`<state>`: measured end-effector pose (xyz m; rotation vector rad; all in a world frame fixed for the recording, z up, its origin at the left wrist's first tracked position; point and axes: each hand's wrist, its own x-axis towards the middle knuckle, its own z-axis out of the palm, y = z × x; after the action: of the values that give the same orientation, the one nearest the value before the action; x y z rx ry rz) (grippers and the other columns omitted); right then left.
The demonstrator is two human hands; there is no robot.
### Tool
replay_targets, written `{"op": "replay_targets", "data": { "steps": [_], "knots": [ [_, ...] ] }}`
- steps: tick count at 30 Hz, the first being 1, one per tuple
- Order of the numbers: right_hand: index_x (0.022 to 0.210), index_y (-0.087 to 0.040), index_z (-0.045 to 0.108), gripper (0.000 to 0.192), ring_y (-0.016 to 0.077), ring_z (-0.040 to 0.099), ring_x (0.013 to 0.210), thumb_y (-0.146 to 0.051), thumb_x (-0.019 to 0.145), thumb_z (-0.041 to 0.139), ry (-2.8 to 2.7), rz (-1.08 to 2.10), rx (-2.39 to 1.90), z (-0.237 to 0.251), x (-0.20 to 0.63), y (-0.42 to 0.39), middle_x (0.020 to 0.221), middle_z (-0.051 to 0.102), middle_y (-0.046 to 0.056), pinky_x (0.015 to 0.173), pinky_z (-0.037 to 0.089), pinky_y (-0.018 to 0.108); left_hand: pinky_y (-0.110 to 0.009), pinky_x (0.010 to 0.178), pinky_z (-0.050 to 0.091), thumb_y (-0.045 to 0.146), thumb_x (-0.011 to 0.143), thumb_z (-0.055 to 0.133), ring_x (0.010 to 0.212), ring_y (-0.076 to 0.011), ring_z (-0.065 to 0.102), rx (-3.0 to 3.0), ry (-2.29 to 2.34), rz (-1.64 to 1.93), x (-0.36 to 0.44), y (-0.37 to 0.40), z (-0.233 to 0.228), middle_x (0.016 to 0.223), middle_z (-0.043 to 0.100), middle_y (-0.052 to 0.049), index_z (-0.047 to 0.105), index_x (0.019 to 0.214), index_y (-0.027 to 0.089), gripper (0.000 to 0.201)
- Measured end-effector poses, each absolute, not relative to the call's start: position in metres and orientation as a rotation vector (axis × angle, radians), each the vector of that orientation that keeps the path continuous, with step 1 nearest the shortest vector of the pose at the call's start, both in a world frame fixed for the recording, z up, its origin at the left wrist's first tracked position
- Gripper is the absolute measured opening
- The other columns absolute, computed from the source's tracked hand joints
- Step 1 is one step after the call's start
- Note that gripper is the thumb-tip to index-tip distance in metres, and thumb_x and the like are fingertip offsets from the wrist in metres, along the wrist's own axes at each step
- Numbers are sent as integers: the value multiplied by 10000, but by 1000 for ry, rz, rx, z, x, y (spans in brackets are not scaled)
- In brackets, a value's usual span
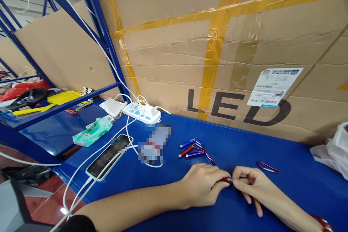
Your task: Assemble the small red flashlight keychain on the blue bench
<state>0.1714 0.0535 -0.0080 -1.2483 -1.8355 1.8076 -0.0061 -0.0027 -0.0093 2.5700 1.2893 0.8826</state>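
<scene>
1. Two bare hands work at the near edge of a blue table (272, 148), and every place below is given relative to the white power strip (144, 113) standing at the table's back edge against a big cardboard box (217, 43).
2. Far left of the power strip, a blue shelf (35, 119) carries a yellow plastic tool (54, 100) and a red bag (21, 88).
3. Just left of and nearer than the power strip lies a teal tissue pack (92, 132).
4. Directly in front of the power strip and a little left, a phone (108, 156) lies face up with white cables (81, 174) running to it.
5. In front of the power strip and to its right, three small pen-like keychain lights (194, 148), blue, red and purple, lie together.
6. Well in front of the power strip and to the right, the left hand (202, 186) rests on the table with its fingers curled shut around a small red light (226, 179).
7. Right of that, the right hand (251, 185) meets it, thumb and forefinger pinching the light's metal tip, the other fingers loosely bent.
8. Farther right of the power strip, just behind the right hand, lies a loose red clip (268, 167).
9. Farthest right, a white plastic bag (334, 152) sits at the table's edge.
</scene>
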Motion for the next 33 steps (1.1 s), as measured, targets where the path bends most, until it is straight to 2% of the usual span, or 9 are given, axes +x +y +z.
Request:
{"op": "replay_targets", "data": {
  "steps": [7, 13, 20, 25, 33],
  "knots": [
    [660, -171, 486, 409, 37, 364, 332, -499, 594, 721, -1803, 1817, -1182, -4, 170, 53, 416, 385, -100, 255, 378, 114, -251, 711, 485, 209, 931, 378, 739, -168, 640, 2564, 1276, 819, -7, -1, -8, 830, 675, -46, 570, 1001, 140, 216],
    [712, -171, 503, 391, 27, 329, 303, -496, 623, 704, -1797, 1810, -1223, -3, 172, 51, 396, 394, -105, 250, 364, 109, -237, 695, 486, 216, 923, 427, 741, -168, 651, 2572, 1359, 735, -6, -2, -5, 822, 682, -33, 577, 999, 153, 180],
    [820, -158, 535, 414, 31, 398, 285, -523, 670, 659, -1844, 1784, -1256, -6, 175, 54, 407, 454, -95, 276, 392, 113, -210, 530, 459, 247, 929, 451, 712, -169, 668, 2550, 1452, 626, -6, -3, -5, 873, 684, -12, 542, 1040, 172, 162],
    [730, -152, 543, 428, 46, 439, 272, -535, 611, 689, -1909, 1805, -1295, -7, 174, 55, 377, 496, -73, 281, 411, 131, -234, 555, 464, 247, 914, 478, 707, -191, 673, 2608, 1375, 503, -6, -4, -6, 807, 679, -19, 518, 916, 146, 109],
    [657, -170, 533, 405, 77, 478, 258, -537, 589, 690, -1911, 1731, -1361, -12, 172, 51, 343, 500, -64, 282, 431, 156, -226, 531, 449, 275, 920, 462, 719, -191, 678, 2628, 1364, 435, -9, -2, -9, 796, 680, -13, 454, 965, 167, 117]
  ]
}}
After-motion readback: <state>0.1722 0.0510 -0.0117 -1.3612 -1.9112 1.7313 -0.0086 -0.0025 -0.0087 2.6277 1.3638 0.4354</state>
